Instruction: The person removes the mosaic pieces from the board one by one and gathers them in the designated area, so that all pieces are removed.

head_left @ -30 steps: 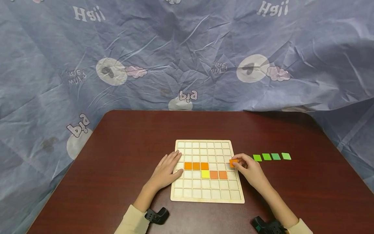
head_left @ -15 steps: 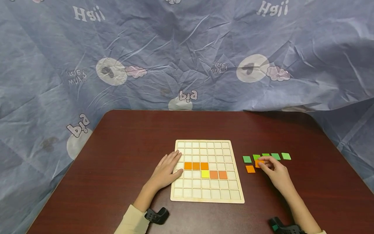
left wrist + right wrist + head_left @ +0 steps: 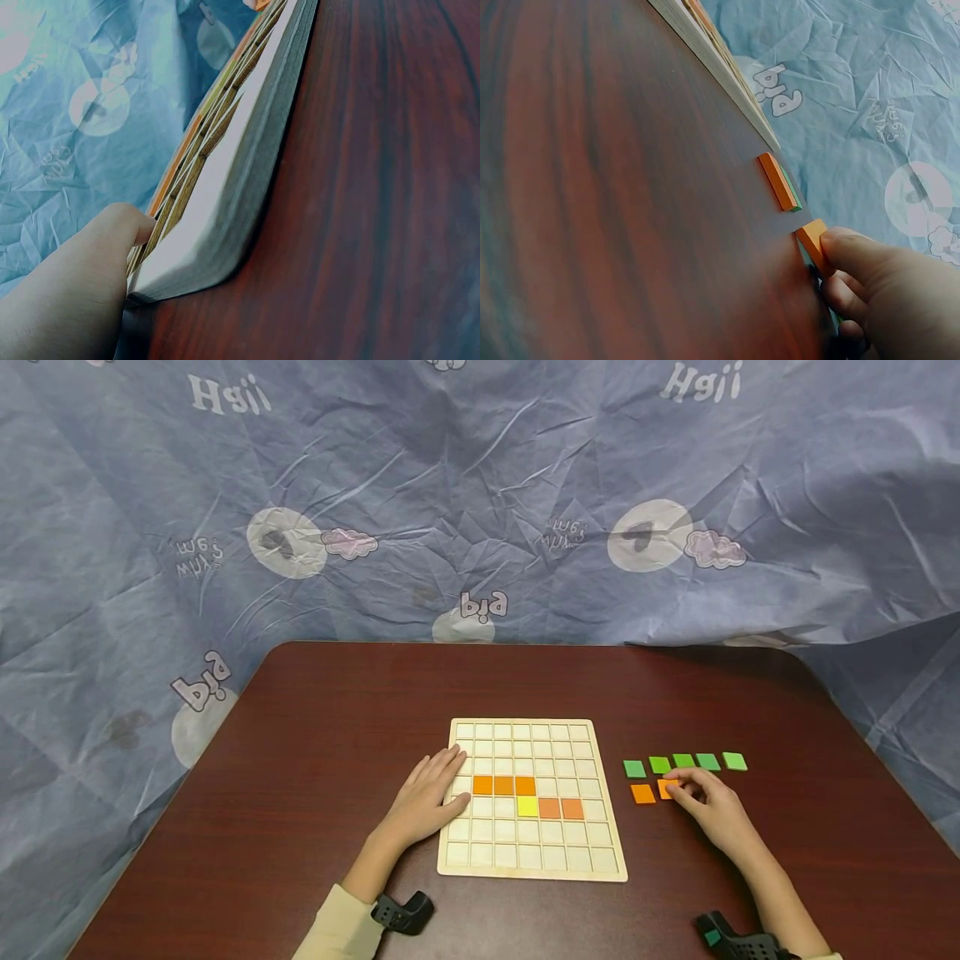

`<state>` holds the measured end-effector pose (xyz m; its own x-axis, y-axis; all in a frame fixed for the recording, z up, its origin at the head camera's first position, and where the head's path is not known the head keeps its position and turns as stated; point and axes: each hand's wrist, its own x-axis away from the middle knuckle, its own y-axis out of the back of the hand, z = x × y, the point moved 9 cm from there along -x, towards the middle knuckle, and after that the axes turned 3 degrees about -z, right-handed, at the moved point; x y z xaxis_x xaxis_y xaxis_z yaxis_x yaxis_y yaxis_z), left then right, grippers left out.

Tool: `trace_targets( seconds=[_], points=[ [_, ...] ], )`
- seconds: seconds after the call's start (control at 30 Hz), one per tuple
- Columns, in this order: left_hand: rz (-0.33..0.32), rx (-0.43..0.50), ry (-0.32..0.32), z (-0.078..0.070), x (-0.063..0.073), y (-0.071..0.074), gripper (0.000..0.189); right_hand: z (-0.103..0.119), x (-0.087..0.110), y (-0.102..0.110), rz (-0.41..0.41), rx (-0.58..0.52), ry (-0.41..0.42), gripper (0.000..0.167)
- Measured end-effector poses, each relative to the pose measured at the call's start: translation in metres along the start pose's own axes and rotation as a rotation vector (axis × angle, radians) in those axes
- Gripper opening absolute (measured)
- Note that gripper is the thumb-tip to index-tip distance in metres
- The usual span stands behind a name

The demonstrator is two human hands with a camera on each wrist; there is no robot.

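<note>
A pale wooden grid board [image 3: 504, 856] lies on the table in the head view, with several orange tiles [image 3: 504, 786] and one yellow tile [image 3: 528, 807] set in its cells. My left hand [image 3: 423, 797] rests on the board's left edge, its fingers spread and thumb on the cells. To the right of the board, my right hand [image 3: 712, 806] pinches an orange square tile [image 3: 814, 244] between thumb and fingers. Left of it, apart, another orange tile [image 3: 642, 794] lies flat. Whether the pinched tile touches the table is hard to tell; fingers cover part of it.
A row of several green tiles [image 3: 659, 765] lies just beyond the right hand. The dark red wooden table [image 3: 360, 693] ends at a wrinkled blue printed cloth [image 3: 480, 485] hanging behind it. Black wrist devices [image 3: 405, 913] sit on both arms.
My right hand has moved right, from the board's right edge to beside the loose orange tile, carrying the pinched tile, then slightly nearer to me. My left hand has stayed put.
</note>
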<state>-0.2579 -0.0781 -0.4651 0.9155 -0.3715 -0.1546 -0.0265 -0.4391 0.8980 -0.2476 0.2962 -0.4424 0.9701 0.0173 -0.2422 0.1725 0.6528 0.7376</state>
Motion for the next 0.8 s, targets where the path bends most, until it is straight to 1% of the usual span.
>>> trace_targets(
  seconds=[0.17, 0.3, 0.43, 0.8],
  points=[
    [-0.003, 0.001, -0.005, -0.0008, -0.0004, -0.0006, 0.064, 0.0006, 0.0015, 0.0015, -0.034, 0.002, 0.038, 0.014],
    [-0.009, 0.005, 0.0, 0.0001, -0.0003, -0.0007, 0.064, 0.0028, 0.0025, 0.0019, -0.039, 0.007, 0.053, 0.01],
    [-0.013, 0.005, 0.002, 0.0012, 0.0002, -0.0005, 0.064, 0.0028, 0.0026, 0.001, -0.036, 0.013, 0.04, 0.011],
    [0.003, 0.015, 0.006, 0.0004, 0.0001, 0.0, 0.064, -0.0019, 0.0025, -0.0005, -0.018, 0.025, 0.017, 0.016]
  ],
)
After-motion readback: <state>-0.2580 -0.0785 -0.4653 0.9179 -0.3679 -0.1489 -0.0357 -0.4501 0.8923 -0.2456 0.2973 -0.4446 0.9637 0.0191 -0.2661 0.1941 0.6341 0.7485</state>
